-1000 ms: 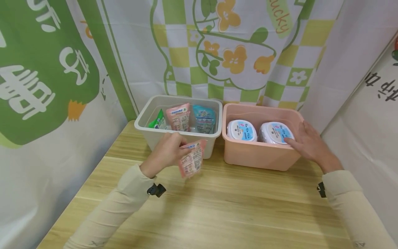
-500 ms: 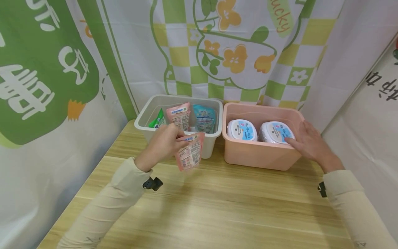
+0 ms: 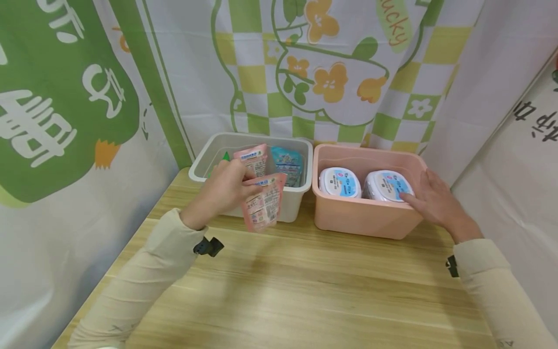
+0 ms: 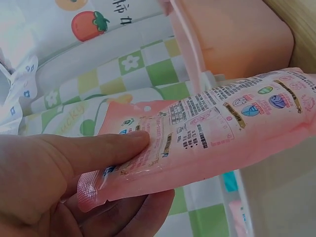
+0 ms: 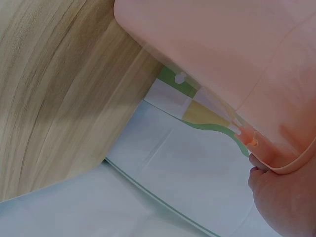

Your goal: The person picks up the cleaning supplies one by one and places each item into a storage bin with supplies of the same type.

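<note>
My left hand (image 3: 222, 186) pinches a pink printed pouch (image 3: 263, 203) by its top end, thumb over the printed face in the left wrist view. The pouch hangs in front of the grey bin (image 3: 289, 203), overlapping its front wall in the head view. Inside that bin stand another pink pouch (image 3: 255, 155), a blue pouch (image 3: 286, 162) and a green pack (image 3: 225, 156), mostly hidden behind the hand. My right hand (image 3: 436, 203) grips the right end of the pink bin (image 3: 364, 218), its thumb reaching over the rim towards a lidded tub (image 3: 388, 185).
A second white tub (image 3: 340, 182) with a blue-printed lid sits in the pink bin. Both bins stand side by side at the back of the wooden table (image 3: 314, 291). Printed curtains (image 3: 331, 106) hang close behind them and on both sides.
My left hand has moved up and slightly left with the pink pouch, closer to the grey bin's rim, and covers more of the green pack. The right hand has stayed put.
</note>
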Demonstrator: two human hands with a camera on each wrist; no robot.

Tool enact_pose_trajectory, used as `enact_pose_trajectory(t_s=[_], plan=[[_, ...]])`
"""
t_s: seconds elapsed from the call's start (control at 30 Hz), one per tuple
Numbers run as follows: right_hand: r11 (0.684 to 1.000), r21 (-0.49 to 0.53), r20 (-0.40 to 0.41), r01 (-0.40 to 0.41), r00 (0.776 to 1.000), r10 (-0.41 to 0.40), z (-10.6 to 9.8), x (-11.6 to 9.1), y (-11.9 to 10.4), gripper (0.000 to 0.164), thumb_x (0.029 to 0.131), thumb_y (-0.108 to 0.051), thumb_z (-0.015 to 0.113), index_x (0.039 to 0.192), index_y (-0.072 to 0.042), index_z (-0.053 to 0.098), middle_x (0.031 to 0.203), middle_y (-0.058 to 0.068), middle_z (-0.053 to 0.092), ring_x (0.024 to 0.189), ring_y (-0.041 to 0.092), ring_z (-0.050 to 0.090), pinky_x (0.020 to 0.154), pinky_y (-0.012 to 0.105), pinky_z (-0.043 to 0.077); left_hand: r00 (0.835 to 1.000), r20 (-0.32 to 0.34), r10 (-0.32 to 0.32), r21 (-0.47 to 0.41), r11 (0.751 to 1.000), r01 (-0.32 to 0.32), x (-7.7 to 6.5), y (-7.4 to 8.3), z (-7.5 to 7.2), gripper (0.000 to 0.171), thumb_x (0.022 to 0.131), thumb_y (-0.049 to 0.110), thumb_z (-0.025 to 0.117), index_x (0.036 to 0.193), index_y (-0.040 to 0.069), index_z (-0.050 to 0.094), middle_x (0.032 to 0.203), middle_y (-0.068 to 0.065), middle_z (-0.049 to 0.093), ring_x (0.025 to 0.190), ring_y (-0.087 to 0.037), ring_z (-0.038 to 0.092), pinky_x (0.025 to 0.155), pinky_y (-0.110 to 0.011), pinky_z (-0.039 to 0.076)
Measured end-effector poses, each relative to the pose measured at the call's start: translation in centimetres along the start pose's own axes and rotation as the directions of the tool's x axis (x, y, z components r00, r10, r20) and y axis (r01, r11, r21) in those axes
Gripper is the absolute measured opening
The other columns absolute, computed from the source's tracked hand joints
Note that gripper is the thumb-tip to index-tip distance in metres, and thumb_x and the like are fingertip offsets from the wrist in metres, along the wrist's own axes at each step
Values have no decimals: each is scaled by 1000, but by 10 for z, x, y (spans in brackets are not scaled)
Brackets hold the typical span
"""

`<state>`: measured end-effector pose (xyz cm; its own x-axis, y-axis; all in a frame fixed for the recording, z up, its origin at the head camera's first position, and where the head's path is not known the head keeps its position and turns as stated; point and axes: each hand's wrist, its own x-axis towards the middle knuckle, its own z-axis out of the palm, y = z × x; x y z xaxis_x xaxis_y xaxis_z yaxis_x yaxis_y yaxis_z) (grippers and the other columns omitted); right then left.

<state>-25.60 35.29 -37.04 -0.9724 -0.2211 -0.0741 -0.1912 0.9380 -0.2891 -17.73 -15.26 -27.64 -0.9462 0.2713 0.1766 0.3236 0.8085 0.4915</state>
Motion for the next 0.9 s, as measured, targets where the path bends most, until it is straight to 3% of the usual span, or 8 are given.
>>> enact_pose_trajectory(t_s=[0.53, 0.7, 0.9], plan=[[999, 34, 0, -13, 1000, 13, 1, 1, 4, 112, 105, -70, 37, 158, 8, -24, 168, 28, -31, 158, 56, -15, 125, 75, 1, 999, -25, 31, 28, 999, -31, 9, 20, -35, 14, 93, 18, 82, 87, 5, 84, 83, -9, 81, 60, -13, 56, 50, -24, 36], [999, 37, 14, -17, 1000, 17, 0, 0, 2, 113, 105, -71, 37, 157, 7, -26, 168, 27, -33, 158, 56, -17, 125, 75, 0, 1000, -11, 14, -5, 1000, -14, 13, 27, -46, 14, 93, 19, 82, 90, 6, 84, 83, -9, 81, 60, -14, 58, 49, -26, 35], [1000, 28, 13, -14, 1000, 13, 0, 0, 3, 113, 105, -70, 36, 157, 8, -26, 168, 29, -30, 158, 57, -15, 125, 75, 1, 1000, -1, -27, -37, 999, 26, 19, 33, -55, 16, 94, 19, 81, 97, 3, 84, 89, -12, 82, 65, -16, 65, 52, -26, 43]])
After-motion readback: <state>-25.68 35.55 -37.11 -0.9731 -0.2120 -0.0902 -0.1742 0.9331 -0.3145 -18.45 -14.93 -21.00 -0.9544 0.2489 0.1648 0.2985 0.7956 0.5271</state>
